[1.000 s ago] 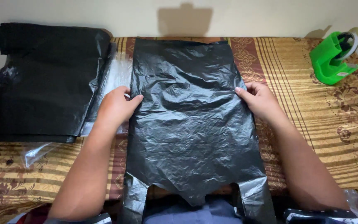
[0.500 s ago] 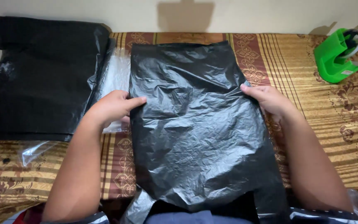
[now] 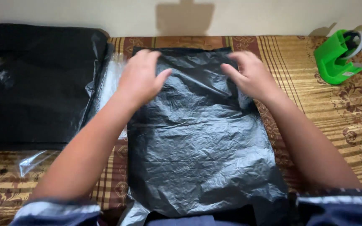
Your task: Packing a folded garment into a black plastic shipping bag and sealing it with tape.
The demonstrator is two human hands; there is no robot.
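Black bag (image 3: 202, 146), crinkled plastic, lies flat down the middle of the bed (image 3: 327, 121), its near end hanging off the near edge, its far end just short of the far edge by the wall (image 3: 252, 16). Two striped cuffs (image 3: 55, 209) frame the shot at the bottom, forearms running up on either side of the sheet. Left hand (image 3: 141, 77) rests palm down on the bag's far left corner, fingers loosely spread and slightly curled, thumb pointing inward; it pinches nothing, only lies on the plastic, partly over the bag's left border. Right hand (image 3: 250, 75) sits on the far right corner in the same manner, fingers splayed and blurred, flat on the film with nothing gripped. Between the two hands the bag's far part shows creased and bare.

Left of the bag, a clear wrapper (image 3: 105, 83) peeks out, touching it under the left wrist. Beyond that, a stack of black bags (image 3: 38, 83) fills the far left corner of the bed. A green tape dispenser (image 3: 338, 56) stands at the far right corner, well apart from the right hand. A striped brown and gold cover dresses the bed.
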